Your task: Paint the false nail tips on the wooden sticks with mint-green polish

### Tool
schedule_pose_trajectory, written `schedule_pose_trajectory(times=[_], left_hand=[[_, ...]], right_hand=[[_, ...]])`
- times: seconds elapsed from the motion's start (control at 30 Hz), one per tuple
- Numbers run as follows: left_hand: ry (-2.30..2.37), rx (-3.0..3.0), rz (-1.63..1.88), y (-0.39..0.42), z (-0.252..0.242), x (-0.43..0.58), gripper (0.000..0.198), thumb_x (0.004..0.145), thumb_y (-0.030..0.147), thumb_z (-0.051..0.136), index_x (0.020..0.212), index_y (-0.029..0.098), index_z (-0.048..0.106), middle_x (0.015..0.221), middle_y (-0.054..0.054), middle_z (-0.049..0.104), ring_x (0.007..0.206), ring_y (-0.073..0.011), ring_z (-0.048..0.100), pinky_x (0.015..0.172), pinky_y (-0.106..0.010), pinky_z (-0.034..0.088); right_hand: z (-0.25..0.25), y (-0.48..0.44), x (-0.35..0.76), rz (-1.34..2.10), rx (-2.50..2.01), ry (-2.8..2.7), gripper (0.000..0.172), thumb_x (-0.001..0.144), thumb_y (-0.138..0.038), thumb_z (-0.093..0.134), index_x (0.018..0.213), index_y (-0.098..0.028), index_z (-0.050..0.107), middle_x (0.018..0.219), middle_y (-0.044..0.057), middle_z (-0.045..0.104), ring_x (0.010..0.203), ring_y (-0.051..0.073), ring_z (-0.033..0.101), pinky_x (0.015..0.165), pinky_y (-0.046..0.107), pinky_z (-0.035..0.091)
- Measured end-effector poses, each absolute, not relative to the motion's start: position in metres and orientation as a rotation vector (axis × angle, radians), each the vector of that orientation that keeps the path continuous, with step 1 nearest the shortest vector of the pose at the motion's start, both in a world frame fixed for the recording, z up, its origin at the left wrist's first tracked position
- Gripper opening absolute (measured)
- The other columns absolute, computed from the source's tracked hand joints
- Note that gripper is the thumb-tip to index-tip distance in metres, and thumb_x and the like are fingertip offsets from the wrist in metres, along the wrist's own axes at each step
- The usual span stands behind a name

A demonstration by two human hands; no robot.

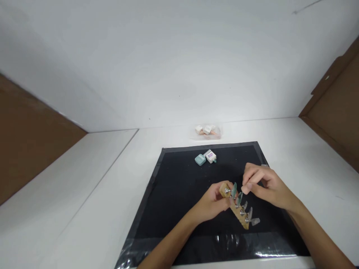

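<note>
My left hand (214,201) is closed around a tan, wood-like nail tip stand (238,212), held tilted above the black mat. Along it, small metal holders carry false nail tips. Two tips nearest the upper end are green (233,189); the others are clear or greyish (250,213). To the right of the green tips, my right hand (260,184) is raised with its thumb and fingers pinched together. Whatever lies between those fingertips, if anything, is too hidden to make out. The fingertips are close to the second green tip; contact cannot be told.
A black mat (174,186) with a clear shiny border covers the white table (112,194). Towards its back lie a teal rounded bottle or case (200,160) and a small white box-like item (211,156). Behind stands a clear tray (207,137) holding white-topped pieces. Brown panels flank both sides.
</note>
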State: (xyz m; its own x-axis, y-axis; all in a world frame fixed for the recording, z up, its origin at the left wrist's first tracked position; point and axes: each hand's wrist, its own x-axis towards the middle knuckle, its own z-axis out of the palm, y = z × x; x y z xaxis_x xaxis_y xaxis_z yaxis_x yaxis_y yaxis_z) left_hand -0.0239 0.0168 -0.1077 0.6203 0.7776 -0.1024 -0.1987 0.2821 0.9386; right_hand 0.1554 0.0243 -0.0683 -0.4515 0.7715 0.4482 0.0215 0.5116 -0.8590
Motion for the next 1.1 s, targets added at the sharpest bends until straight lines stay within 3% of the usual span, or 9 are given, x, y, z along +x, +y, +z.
schedule_pose_trajectory(times=[0.57,0.8,0.93,1.1], left_hand=[[0.622,1.089,0.708,0.015,-0.111,-0.023,0.039,0.062,0.046,0.071,0.066,0.016,0.047,0.054,0.007,0.04,0.046,-0.0036,0.032,0.046,-0.018,0.028],[0.642,1.058,0.722,0.014,-0.112,-0.022,0.038,0.061,0.045,0.071,0.066,0.015,0.049,0.055,0.006,0.045,0.043,-0.0033,0.031,0.043,-0.019,0.026],[0.628,1.006,0.745,0.013,-0.112,-0.021,0.036,0.059,0.042,0.072,0.065,0.015,0.049,0.057,0.005,0.047,0.043,-0.003,0.033,0.042,-0.019,0.025],[0.638,0.992,0.733,0.013,-0.109,-0.021,0.033,0.059,0.038,0.072,0.064,0.015,0.049,0.058,0.004,0.05,0.042,-0.0029,0.034,0.041,-0.019,0.026]], right_hand=[[-0.07,0.024,0.155,1.11,-0.616,-1.823,0.018,0.084,-0.017,0.057,0.066,-0.019,0.058,0.067,0.001,0.063,0.059,0.012,0.052,0.055,0.027,0.041],[-0.081,0.032,0.162,1.006,-0.878,-1.531,0.022,0.081,-0.023,0.061,0.06,-0.02,0.06,0.067,-0.001,0.063,0.064,0.012,0.059,0.059,0.025,0.045],[-0.1,0.043,0.159,0.925,-1.124,-1.446,0.012,0.077,-0.03,0.064,0.071,-0.021,0.069,0.087,0.004,0.069,0.081,0.018,0.064,0.067,0.029,0.05],[-0.12,0.052,0.146,0.971,-1.301,-1.646,0.021,0.08,-0.028,0.058,0.097,-0.019,0.066,0.097,0.008,0.072,0.091,0.023,0.066,0.08,0.037,0.05]])
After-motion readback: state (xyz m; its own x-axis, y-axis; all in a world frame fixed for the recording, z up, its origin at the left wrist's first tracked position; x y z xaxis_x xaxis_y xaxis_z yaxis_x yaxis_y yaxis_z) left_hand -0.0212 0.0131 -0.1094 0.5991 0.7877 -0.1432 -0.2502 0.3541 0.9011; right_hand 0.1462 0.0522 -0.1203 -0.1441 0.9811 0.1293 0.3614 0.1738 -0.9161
